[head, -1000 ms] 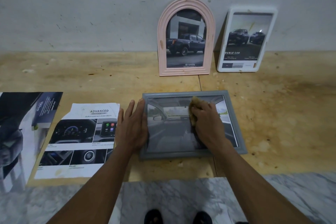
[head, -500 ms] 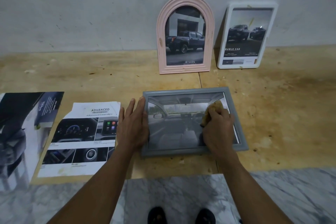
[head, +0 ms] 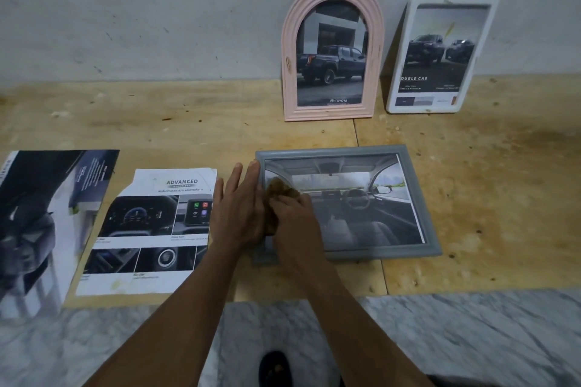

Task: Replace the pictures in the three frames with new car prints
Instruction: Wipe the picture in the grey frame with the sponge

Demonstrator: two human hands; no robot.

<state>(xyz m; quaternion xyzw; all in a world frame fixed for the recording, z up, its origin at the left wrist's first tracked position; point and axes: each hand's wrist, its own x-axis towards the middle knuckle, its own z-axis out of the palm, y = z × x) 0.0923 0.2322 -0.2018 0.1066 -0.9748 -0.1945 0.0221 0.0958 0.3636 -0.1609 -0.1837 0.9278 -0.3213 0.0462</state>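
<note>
A grey rectangular frame (head: 421, 198) lies flat on the wooden board, with a car-interior print under its glass. My left hand (head: 237, 214) rests flat with straight fingers on the frame's left edge. My right hand (head: 295, 217) grips a crumpled brown cloth (head: 278, 195) and presses it on the glass at the frame's left side, right beside my left hand. Against the wall lean a pink arched frame (head: 333, 53) with a pickup-truck print and a white rectangular frame (head: 440, 55) with a print of two trucks.
A loose printed sheet headed "ADVANCED" (head: 147, 229) lies left of the grey frame. A dark brochure (head: 44, 217) lies at the far left. The wooden board (head: 490, 185) ends at a marble floor (head: 471, 333) near me. A dark shoe (head: 273, 369) shows at the bottom.
My right hand has swept the cloth across the glass from the frame's right side to its left side. My left hand has stayed on the left edge.
</note>
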